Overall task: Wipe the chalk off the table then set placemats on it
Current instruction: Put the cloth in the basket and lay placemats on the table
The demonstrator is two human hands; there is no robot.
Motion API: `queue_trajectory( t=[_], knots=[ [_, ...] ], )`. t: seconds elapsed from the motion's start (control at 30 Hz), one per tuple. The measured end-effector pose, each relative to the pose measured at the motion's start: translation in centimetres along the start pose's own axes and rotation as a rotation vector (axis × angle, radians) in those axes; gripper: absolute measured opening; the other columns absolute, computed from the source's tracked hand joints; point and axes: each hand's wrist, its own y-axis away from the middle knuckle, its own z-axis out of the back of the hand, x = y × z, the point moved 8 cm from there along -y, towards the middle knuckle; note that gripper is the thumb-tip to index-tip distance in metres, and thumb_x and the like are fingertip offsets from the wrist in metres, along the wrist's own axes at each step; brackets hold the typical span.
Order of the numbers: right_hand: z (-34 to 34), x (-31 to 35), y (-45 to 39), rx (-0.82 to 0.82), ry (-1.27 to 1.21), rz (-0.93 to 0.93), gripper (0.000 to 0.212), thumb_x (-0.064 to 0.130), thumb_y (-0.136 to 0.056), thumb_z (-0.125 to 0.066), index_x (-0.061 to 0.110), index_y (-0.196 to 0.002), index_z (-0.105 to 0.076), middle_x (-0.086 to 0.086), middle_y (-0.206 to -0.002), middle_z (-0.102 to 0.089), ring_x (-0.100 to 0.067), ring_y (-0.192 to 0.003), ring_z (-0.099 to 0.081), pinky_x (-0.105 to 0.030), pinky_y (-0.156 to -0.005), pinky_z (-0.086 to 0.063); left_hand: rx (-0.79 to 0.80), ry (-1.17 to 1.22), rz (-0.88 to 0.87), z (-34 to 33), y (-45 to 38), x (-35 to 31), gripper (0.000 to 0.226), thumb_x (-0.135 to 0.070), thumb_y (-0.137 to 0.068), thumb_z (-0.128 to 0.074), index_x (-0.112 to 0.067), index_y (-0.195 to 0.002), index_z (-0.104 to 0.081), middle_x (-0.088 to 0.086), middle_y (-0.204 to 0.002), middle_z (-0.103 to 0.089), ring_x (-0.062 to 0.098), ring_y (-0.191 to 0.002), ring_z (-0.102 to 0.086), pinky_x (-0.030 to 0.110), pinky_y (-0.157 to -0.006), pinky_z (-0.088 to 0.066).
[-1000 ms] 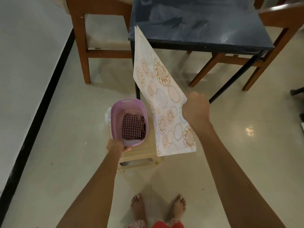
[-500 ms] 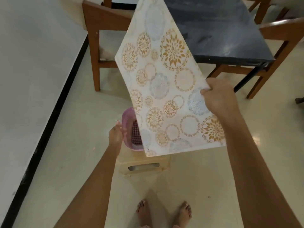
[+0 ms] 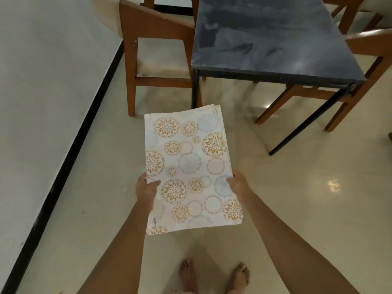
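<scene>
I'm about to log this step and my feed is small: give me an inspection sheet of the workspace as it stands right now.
Surface: dark table, pale smears across its top, nothing lying on it.
Job's things: stack of placemats with floral circles, held level above the floor, short of the table; more edges show at its far corner. No wiping cloth seen.
Clutter: nothing seen.
Grippers: left hand grips the stack's left edge, right hand grips its right edge.
Cables: nothing seen.
Surroundings: wooden chair left of the table, another chair at its right; glossy tiled floor; white wall with black skirting; bare feet below.
</scene>
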Motion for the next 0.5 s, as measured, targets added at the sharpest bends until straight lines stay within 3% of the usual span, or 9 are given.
queue_trajectory(
  t=[0.23, 0.4, 0.5],
  knots=[
    [0.1, -2.5, 0.0, -0.183, 0.027, -0.061, 0.065, -0.005, -0.082, -0.071, 0.007, -0.141, -0.048, -0.013, -0.140, -0.052, -0.030, -0.121, -0.056, -0.029, -0.091, -0.046, 0.038, -0.040, 0.005, 0.0, 0.0, 0.3, 0.069, -0.003, -0.087, -0.065, -0.013, -0.147, -0.032, 0.010, -0.153, -0.030, 0.031, -0.139, -0.033, 0.045, -0.110, -0.032],
    [0.6, -2.4, 0.3, -0.276, 0.108, -0.027, 0.040, -0.004, -0.077, -0.076, 0.008, -0.114, -0.069, -0.012, -0.105, -0.072, -0.027, -0.084, -0.067, -0.034, -0.076, -0.056, 0.037, -0.041, -0.012, 0.2, 0.3, 0.2, 0.064, -0.001, -0.086, -0.066, -0.009, -0.143, -0.038, 0.012, -0.147, -0.041, 0.026, -0.129, -0.043, 0.038, -0.102, -0.038],
    [1.3, -2.2, 0.6, -0.328, 0.147, -0.002, 0.025, -0.004, -0.076, -0.074, 0.006, -0.098, -0.073, -0.014, -0.093, -0.073, -0.029, -0.076, -0.067, -0.036, -0.070, -0.057, 0.032, -0.037, -0.009, 0.3, 0.7, 0.2, 0.062, 0.000, -0.086, -0.065, -0.008, -0.141, -0.040, 0.013, -0.145, -0.043, 0.029, -0.128, -0.045, 0.038, -0.101, -0.039]
  ],
)
